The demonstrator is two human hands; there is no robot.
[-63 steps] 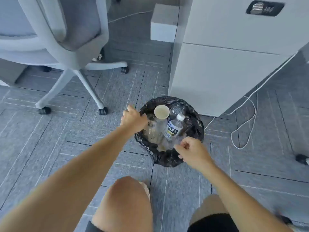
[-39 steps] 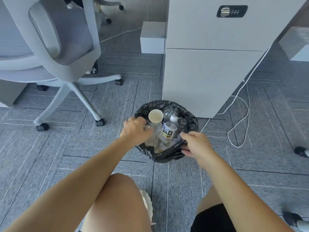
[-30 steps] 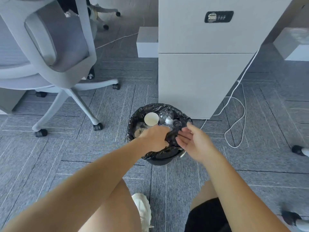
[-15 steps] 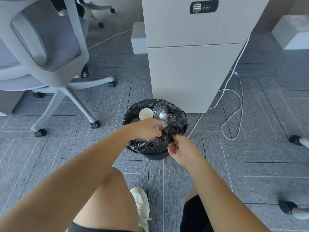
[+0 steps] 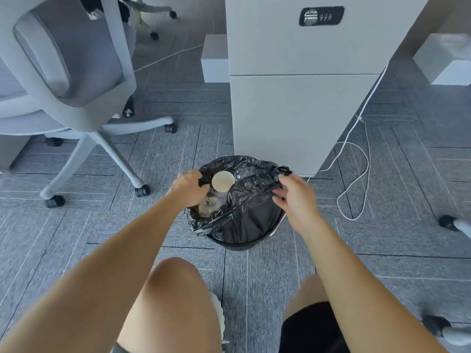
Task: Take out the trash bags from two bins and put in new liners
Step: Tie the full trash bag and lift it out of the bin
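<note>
Bag (image 5: 244, 215): black film, thin and soft, in the bin (image 5: 237, 244) on the carpet in front of the cabinet (image 5: 300, 118); near edge already off the rim and pulled across the mouth.
Load: paper cup (image 5: 222, 181) and clear plastic bottles (image 5: 211, 202); judged light, bulky, likely to shift and rattle on lifting.
Feel: slippery, stretches under pull, likely to tear if dragged against the rim or poked by a bottle neck.
Left hand (image 5: 190, 191): closed around a bunch of film at the left rim, fingers curled tight.
Right hand (image 5: 295, 197): at the right rim, thumb and fingertips pinching the gathered edge, other fingers loosely bent.
Where to hold: bunched edges at both sides, brought together above the load, then a straight lift by the neck rather than by a single thin layer.
Liner: none in view.
Second bin: not in view.
Writing: combination lock (image 5: 321, 16) on the cabinet, dials too small to read; small mark on the chair (image 5: 76, 72) stem, unreadable; nothing legible on the cup or bottles.
</note>
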